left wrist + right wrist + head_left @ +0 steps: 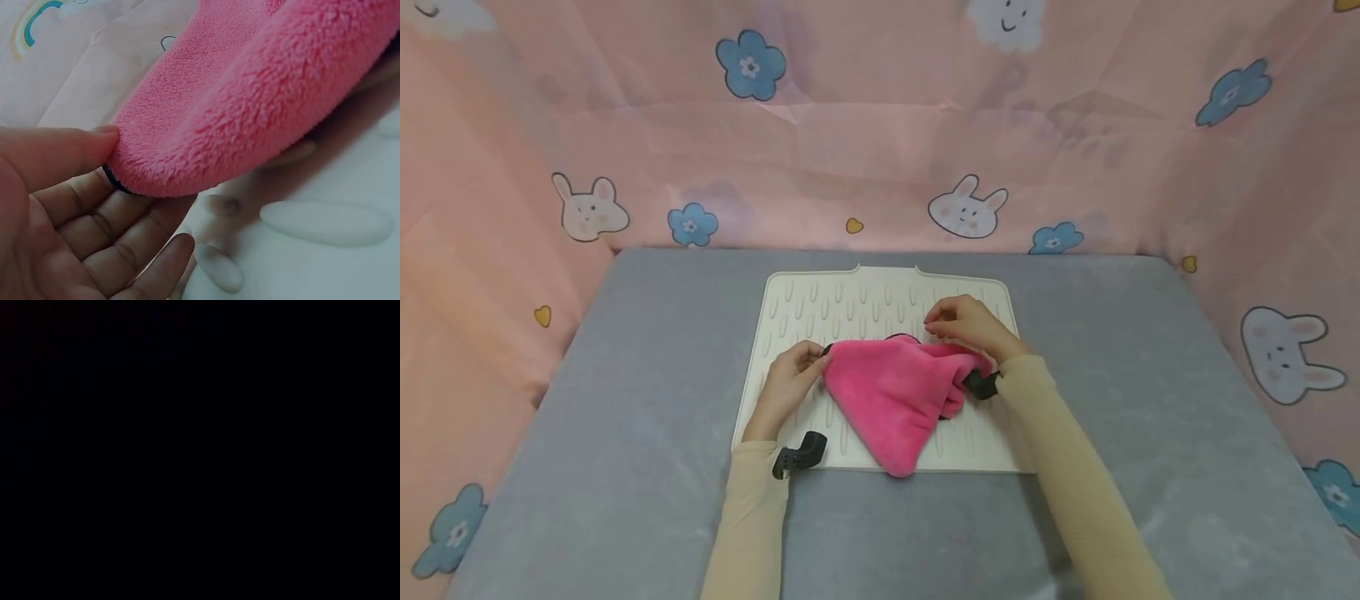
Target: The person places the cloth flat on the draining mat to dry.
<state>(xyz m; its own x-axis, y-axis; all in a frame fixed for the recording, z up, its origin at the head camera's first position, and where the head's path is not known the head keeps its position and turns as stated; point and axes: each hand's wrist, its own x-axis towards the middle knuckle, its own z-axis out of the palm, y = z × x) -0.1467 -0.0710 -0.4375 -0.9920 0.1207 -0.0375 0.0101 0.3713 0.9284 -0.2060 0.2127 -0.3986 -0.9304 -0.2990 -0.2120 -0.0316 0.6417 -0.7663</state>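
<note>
A pink fleecy cloth (883,392) with dark edging lies bunched over the white ridged mat (756,392), one corner pointing toward the person and reaching past the mat's near edge. My left hand (788,379) pinches the cloth's left corner between thumb and fingers. In the left wrist view, the thumb lies on top of the pink cloth (219,119) and the fingers are beneath it. My right hand (970,323) hovers by the cloth's upper right part, fingers loosely bent with nothing visible in them. Folds of cloth press up against the right wrist camera, whose view is black.
The mat sits on a grey cloth-covered table (647,400). A pink curtain (865,142) printed with rabbits and flowers rises behind the table and along both sides. Black wrist cameras (801,454) are strapped over the beige sleeves (1075,467).
</note>
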